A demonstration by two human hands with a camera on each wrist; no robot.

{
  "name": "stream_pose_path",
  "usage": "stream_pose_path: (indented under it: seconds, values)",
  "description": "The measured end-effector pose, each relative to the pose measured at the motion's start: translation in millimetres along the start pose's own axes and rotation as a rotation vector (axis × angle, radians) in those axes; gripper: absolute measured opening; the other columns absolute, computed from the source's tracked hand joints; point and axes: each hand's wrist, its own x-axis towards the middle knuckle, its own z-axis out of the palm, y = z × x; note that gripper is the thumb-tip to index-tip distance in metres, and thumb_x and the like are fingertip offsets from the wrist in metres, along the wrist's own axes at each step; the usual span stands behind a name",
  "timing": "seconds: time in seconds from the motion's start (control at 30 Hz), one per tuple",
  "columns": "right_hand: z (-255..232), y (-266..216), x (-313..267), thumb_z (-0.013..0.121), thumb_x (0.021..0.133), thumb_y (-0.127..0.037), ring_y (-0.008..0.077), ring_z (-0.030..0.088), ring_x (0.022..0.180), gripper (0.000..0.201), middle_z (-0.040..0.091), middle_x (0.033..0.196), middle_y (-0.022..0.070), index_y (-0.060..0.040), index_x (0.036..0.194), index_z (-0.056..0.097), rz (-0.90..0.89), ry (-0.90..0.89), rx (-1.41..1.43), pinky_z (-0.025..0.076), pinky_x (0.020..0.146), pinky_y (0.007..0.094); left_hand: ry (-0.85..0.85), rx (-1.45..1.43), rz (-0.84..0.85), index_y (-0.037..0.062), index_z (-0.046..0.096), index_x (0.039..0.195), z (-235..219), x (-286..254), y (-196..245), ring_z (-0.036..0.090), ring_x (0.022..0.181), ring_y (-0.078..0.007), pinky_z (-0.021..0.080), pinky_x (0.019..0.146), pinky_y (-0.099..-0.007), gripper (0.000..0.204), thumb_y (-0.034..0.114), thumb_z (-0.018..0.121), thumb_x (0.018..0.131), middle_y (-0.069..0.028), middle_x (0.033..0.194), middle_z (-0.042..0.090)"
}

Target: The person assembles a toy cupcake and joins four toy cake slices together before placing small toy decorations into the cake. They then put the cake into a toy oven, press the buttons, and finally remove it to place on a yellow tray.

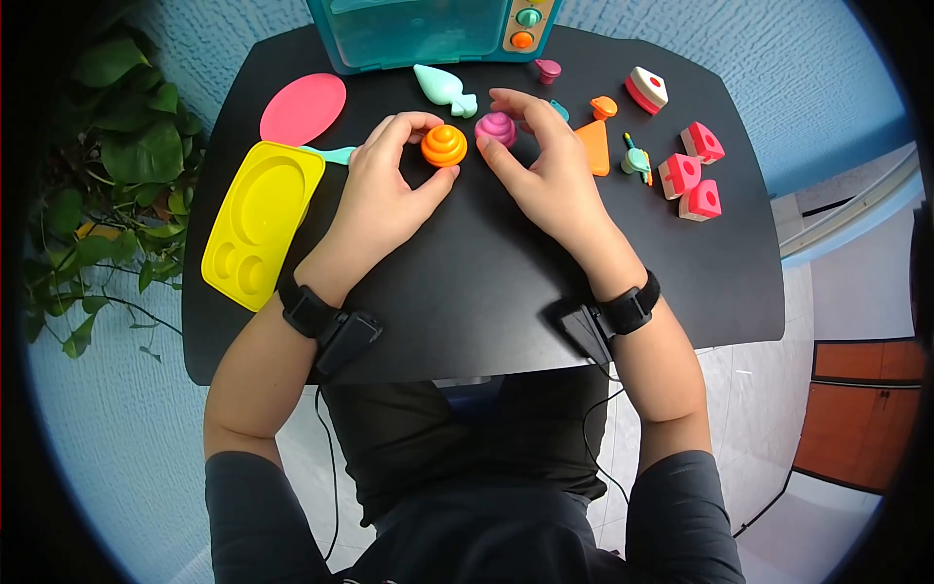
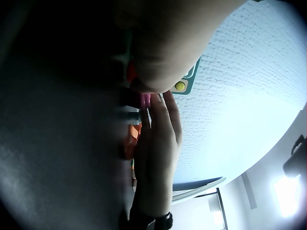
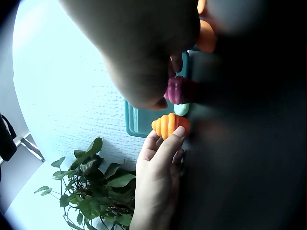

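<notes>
My left hand (image 1: 389, 175) holds an orange swirl-shaped toy (image 1: 445, 145) between thumb and fingers. From the side, in the right wrist view, the orange swirl (image 3: 165, 125) shows its stacked rings, with the left thumb (image 3: 179, 132) on its base. Close beside it, a purple swirl-shaped toy (image 1: 495, 130) stands within the grip of my right hand (image 1: 553, 175), thumb on the near side and fingers on the far side. Part of the purple swirl (image 3: 176, 90) is hidden behind that hand in the right wrist view. A narrow gap separates the two swirls.
A teal toy oven (image 1: 418, 34) stands at the back. Left lie a pink plate (image 1: 304, 109) and yellow tray (image 1: 313, 165); a mint cone-shaped piece (image 1: 443, 88) is behind the hands. On the right are an orange triangle (image 1: 594, 149) and several toy cake slices (image 1: 700, 200).
</notes>
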Motion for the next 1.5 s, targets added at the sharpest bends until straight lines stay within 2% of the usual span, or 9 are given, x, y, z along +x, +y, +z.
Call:
stream_pose_path:
  seconds: [0.43, 0.6, 0.9, 1.03, 1.1, 1.13, 1.2, 1.23, 1.5]
  values:
    - [-1.5, -9.8, 0.3, 0.075, 0.099, -0.017, 0.0295, 0.069, 0.11, 0.038, 0.07, 0.117, 0.0159, 0.0012, 0.132, 0.068, 0.031, -0.05, 0.067, 0.055, 0.1, 0.0405, -0.033, -0.021, -0.012, 0.0008, 0.065, 0.13, -0.4, 0.9, 1.1, 0.066, 0.119, -0.0206, 0.052, 0.106, -0.0344, 0.045, 0.005, 0.085, 0.091, -0.0094, 0.123, 0.071]
    - [-3.1, -14.0, -0.9, 0.082, 0.099, -0.032, 0.0321, 0.066, 0.116, 0.048, 0.069, 0.122, 0.0163, -0.0004, 0.133, 0.069, 0.028, -0.106, 0.019, 0.054, 0.101, 0.042, -0.06, -0.006, 0.005, 0.0006, 0.065, 0.131, 2.3, 0.8, -0.5, 0.069, 0.119, -0.0219, 0.052, 0.107, -0.0354, 0.047, 0.008, 0.087, 0.089, -0.0106, 0.123, 0.074]
    - [-1.4, -10.6, -3.2, 0.086, 0.094, -0.037, 0.0361, 0.063, 0.122, 0.057, 0.069, 0.125, 0.0156, -0.0018, 0.136, 0.07, -0.031, -0.184, -0.014, 0.052, 0.106, 0.0458, -0.111, -0.055, 0.025, 0.0007, 0.063, 0.134, 0.8, 2.1, -0.3, 0.071, 0.124, -0.0244, 0.054, 0.108, -0.0377, 0.053, 0.007, 0.087, 0.086, -0.0125, 0.127, 0.075]
    - [-2.6, -11.8, -2.3, 0.086, 0.094, -0.037, 0.036, 0.063, 0.122, 0.058, 0.069, 0.125, 0.0158, -0.002, 0.137, 0.069, -0.067, -0.228, -0.049, 0.052, 0.106, 0.0456, -0.101, -0.076, 0.046, 0.0008, 0.063, 0.134, 2.5, 1.0, -6.1, 0.072, 0.125, -0.0242, 0.054, 0.109, -0.0374, 0.053, 0.006, 0.086, 0.086, -0.013, 0.127, 0.075]
    - [-4.0, -15.2, -2.1, 0.086, 0.095, -0.034, 0.0362, 0.066, 0.119, 0.057, 0.069, 0.125, 0.0163, -0.0016, 0.137, 0.067, -0.022, -0.253, -0.013, 0.054, 0.105, 0.0445, -0.079, -0.047, 0.038, 0.0091, 0.063, 0.133, 4.2, -0.7, -8.5, 0.07, 0.121, -0.0292, 0.046, 0.107, -0.0461, 0.053, 0.017, 0.087, 0.086, -0.0079, 0.124, 0.077]
    - [-4.1, -15.9, -2.0, 0.086, 0.095, -0.034, 0.0362, 0.066, 0.119, 0.057, 0.069, 0.125, 0.0163, -0.0016, 0.137, 0.067, -0.034, -0.258, -0.01, 0.054, 0.105, 0.0445, -0.067, -0.042, 0.037, 0.0091, 0.063, 0.133, 3.4, -0.8, -7.5, 0.07, 0.121, -0.0292, 0.046, 0.107, -0.0461, 0.053, 0.017, 0.087, 0.086, -0.0079, 0.124, 0.077]
    - [-3.3, -16.5, -1.8, 0.086, 0.095, -0.03, 0.0362, 0.069, 0.115, 0.055, 0.069, 0.124, 0.0169, -0.001, 0.138, 0.067, -0.025, -0.244, 0.032, 0.056, 0.101, 0.0434, -0.076, -0.022, 0.063, 0.0015, 0.064, 0.133, 1.7, -0.3, -4.6, 0.075, 0.121, -0.0282, 0.057, 0.105, -0.0376, 0.052, 0.005, 0.084, 0.085, -0.015, 0.123, 0.078]
    - [-3.7, -18.6, -1.2, 0.087, 0.095, -0.028, 0.0355, 0.071, 0.113, 0.054, 0.069, 0.123, 0.0165, -0.0016, 0.137, 0.067, -0.019, -0.242, 0.019, 0.057, 0.098, 0.0425, -0.068, -0.022, 0.072, 0.0021, 0.065, 0.132, 1.7, 0.1, -4.6, 0.076, 0.12, -0.0295, 0.058, 0.103, -0.0381, 0.052, 0.005, 0.084, 0.084, -0.0154, 0.122, 0.078]
    - [0.1, -22.0, -0.5, 0.088, 0.094, -0.021, 0.0293, 0.072, 0.109, 0.043, 0.073, 0.122, 0.014, -0.0025, 0.129, 0.072, 0.065, -0.21, -0.018, 0.057, 0.095, 0.0381, 0.012, -0.055, 0.098, 0.0043, 0.064, 0.129, 6.9, -1.9, -7.9, 0.076, 0.114, -0.0297, 0.056, 0.1, -0.0419, 0.05, 0.016, 0.086, 0.087, -0.0135, 0.121, 0.077]
